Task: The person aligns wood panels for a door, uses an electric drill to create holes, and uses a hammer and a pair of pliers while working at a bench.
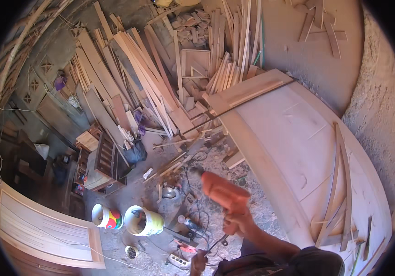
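An orange-red power drill (225, 191) is gripped by its handle in my right hand (239, 223). Its dark, slightly blurred chuck end (197, 172) points away to the upper left. From the bottom of the handle a black power cord (215, 244) runs down to my left hand (198, 262), whose fingers are closed around it. A small dark piece (225, 242) hangs by the cord; I cannot make out what it is. On the floor below lie a white power strip (178, 261) and an angle grinder (192, 224).
To the right is a large work table (284, 124) with thin curved wood strips (337, 184). Two buckets (153, 223) stand left of the drill, beyond a panelled wooden door (45, 225). Stacked planks (137, 60) lean at the back. Cords and offcuts litter the floor.
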A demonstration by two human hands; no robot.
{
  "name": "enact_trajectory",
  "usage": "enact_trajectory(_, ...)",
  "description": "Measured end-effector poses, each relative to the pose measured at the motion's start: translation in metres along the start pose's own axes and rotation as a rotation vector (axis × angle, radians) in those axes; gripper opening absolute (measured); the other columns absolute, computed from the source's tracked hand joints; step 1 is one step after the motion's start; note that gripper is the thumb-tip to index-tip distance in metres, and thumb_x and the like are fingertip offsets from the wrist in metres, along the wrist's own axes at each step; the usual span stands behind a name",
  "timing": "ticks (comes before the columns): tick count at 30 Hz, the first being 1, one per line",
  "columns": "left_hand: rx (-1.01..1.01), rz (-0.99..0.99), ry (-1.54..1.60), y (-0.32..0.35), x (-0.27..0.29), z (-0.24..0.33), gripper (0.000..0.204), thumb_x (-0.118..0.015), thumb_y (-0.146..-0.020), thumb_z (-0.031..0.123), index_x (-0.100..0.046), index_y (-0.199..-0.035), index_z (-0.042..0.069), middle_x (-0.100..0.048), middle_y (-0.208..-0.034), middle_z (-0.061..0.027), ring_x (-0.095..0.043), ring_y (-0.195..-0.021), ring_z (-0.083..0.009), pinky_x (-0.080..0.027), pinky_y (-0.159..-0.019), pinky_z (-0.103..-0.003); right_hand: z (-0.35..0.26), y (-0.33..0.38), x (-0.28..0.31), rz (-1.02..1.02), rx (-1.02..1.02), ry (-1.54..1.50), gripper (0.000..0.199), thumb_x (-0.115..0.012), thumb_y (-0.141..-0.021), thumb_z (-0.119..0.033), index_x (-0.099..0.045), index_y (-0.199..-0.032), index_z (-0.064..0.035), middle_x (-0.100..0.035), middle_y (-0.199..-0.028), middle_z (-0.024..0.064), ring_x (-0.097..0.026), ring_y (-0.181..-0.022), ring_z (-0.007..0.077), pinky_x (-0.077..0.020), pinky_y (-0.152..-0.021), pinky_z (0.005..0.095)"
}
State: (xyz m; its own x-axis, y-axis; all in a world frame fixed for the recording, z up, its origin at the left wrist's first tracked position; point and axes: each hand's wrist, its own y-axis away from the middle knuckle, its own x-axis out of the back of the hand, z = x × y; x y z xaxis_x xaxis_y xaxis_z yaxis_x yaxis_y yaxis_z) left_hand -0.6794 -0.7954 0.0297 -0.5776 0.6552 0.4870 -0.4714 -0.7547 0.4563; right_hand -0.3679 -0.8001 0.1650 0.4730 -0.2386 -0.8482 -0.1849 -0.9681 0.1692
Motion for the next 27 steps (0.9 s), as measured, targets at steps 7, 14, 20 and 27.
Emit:
enact_trajectory(7,-0.285,0.203,-0.088,-0.108,0.021,0.126,0.045,-0.037,-0.104,0.031,-0.072,-0.093,0.005,-0.068,-0.080,-0.0205,-0.067,-0.073,-0.0390,-0.050,-0.069,-0.048,-0.093,-0.021,0.046,0.210,0.330,-0.099,0.039,-0.062,-0.081,-0.004,-0.051,-0.119,-0.0040,-0.058,-0.094,0.0061,-0.057,-0.066,0.0189,-0.0526,-0.061,0.0382)
enact_trajectory(14,-0.395,0.057,-0.122,-0.210,0.009,0.187,0.044,-0.042,-0.104,0.038,-0.071,-0.095,0.006,-0.070,-0.091,-0.0205,-0.069,-0.087,-0.0385,-0.053,-0.076,-0.044,-0.144,-0.043,0.084,0.386,0.508,-0.012,0.046,-0.066,-0.080,-0.014,-0.051,-0.122,-0.0020,-0.059,-0.095,0.0083,-0.059,-0.061,0.0188,-0.0547,-0.055,0.0363)
enact_trajectory(20,-0.493,-0.146,-0.135,-0.312,0.018,0.225,0.032,-0.047,-0.102,0.036,-0.068,-0.100,0.010,-0.069,-0.089,-0.0204,-0.067,-0.085,-0.0422,-0.052,-0.070,-0.049,-0.165,-0.091,0.100,0.530,0.597,0.069,0.050,-0.064,-0.078,-0.014,-0.052,-0.124,0.0020,-0.063,-0.099,0.0136,-0.060,-0.059,0.0195,-0.0541,-0.053,0.0336)
enact_trajectory(27,-0.619,-0.280,-0.214,-0.464,0.049,0.258,0.029,-0.053,-0.100,0.036,-0.063,-0.095,0.009,-0.066,-0.083,-0.0212,-0.065,-0.081,-0.0421,-0.050,-0.071,-0.052,-0.216,-0.220,0.067,0.736,0.528,0.353,0.048,-0.067,-0.072,-0.021,-0.058,-0.109,0.0082,-0.057,-0.060,0.0099,-0.056,-0.046,0.0181,-0.0471,-0.042,0.0289)
